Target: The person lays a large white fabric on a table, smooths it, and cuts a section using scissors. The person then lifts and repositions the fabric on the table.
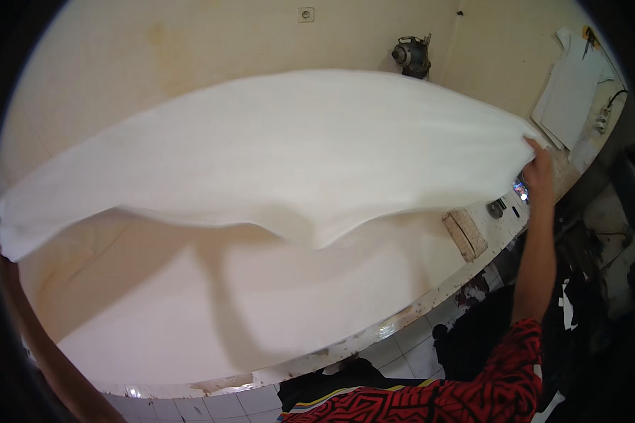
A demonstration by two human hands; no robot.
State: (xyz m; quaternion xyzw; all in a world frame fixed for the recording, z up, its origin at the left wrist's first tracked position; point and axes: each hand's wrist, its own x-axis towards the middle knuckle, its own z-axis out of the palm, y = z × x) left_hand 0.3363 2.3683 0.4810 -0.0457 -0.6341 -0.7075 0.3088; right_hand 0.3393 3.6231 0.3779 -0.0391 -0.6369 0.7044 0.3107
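A pale counter (430,304) spreads below. Over it hangs a broad white cloth (296,148), its near edge sagging in the middle. It looks light, soft and floppy, best held by its corners. The right grip (538,168) pinches its right end; the dim left grip (7,266) seems to pinch the left.

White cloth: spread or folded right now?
Spread: the white cloth stretches broadly between the left hand and the right hand, its lower edge sagging in waves. Single layer or doubled: can't tell.
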